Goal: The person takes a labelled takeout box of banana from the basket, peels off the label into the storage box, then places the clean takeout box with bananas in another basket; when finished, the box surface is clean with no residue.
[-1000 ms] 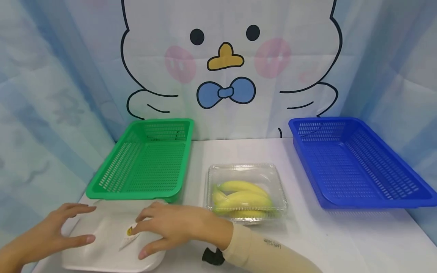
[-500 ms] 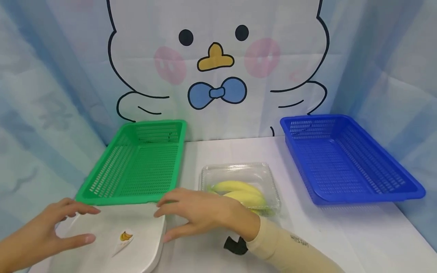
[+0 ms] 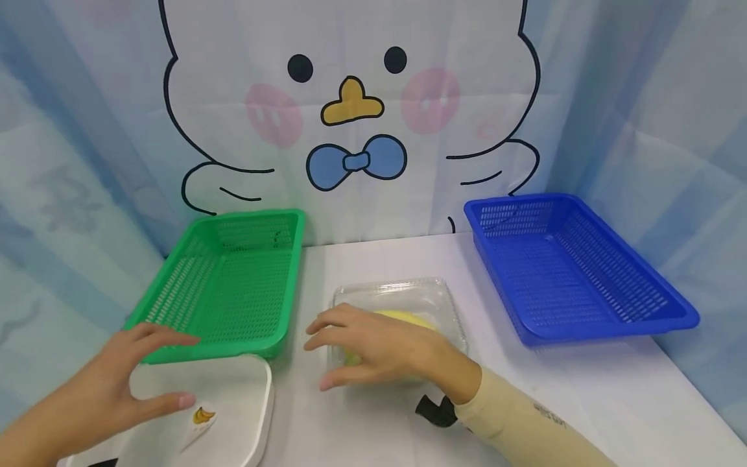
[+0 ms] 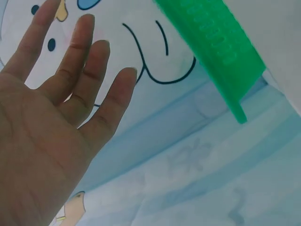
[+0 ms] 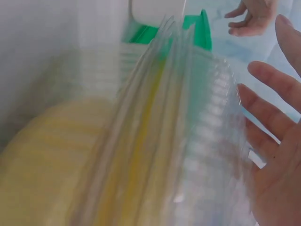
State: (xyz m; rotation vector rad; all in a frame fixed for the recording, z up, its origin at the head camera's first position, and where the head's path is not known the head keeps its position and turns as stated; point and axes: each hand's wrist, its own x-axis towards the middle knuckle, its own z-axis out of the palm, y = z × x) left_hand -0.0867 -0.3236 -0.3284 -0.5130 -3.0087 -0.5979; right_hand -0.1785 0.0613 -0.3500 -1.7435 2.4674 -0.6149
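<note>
The right grip (image 3: 373, 344) has its fingers spread and holds nothing, before a clear rectangular plastic box (image 3: 440, 305) of yellow bananas (image 3: 410, 316); contact is unclear. Set mid-way across the white table (image 3: 362, 259), the box looks light, thin and slick, best held by opposite side rims. The left grip (image 3: 131, 376), also spread and holding nothing, is by a white round-cornered tray (image 3: 233, 395) at the near left corner. A green mesh plastic basket (image 3: 239, 279) lines the left edge, a blue one (image 3: 560, 279) the right; a pale-blue cartoon curtain (image 3: 350, 39) hangs behind.
</note>
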